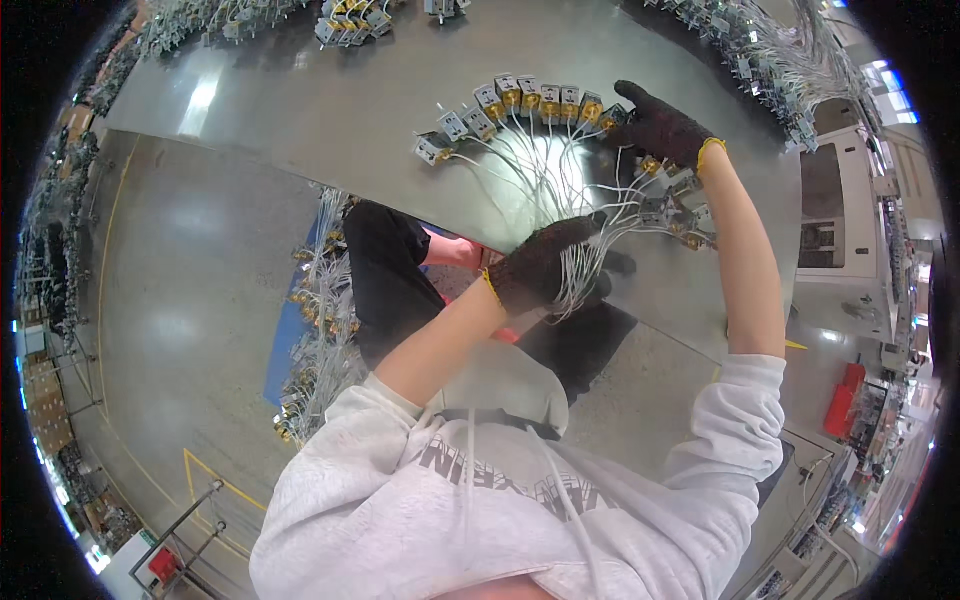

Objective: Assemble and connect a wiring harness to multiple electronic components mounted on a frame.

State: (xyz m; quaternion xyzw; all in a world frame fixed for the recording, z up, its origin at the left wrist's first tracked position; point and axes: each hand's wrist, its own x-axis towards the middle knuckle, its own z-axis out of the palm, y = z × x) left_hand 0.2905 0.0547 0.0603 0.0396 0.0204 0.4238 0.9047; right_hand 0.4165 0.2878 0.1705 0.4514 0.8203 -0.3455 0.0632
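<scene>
My left hand point(545, 265), in a dark glove with a yellow cuff, is closed around a bundle of white wires point(582, 272) above the table's near edge. From it the wires fan out to several small metal-cased parts point(528, 95) with brass-coloured ends, which lie in an arc on the table. At the arc's right side is my gloved right hand point(665, 125), one finger stretched out and the others spread over the end part point(612, 118). It appears to touch that part; its fingertips are partly hidden. More wired parts point(655, 208) lie below my right wrist.
Wired parts are heaped along the metal table point(330, 120) at its far left, far middle point(352, 22) and far right point(745, 60). Beside my left leg, more bundles point(325, 320) lie on a blue surface point(285, 350). A white machine point(850, 200) stands beyond the right edge.
</scene>
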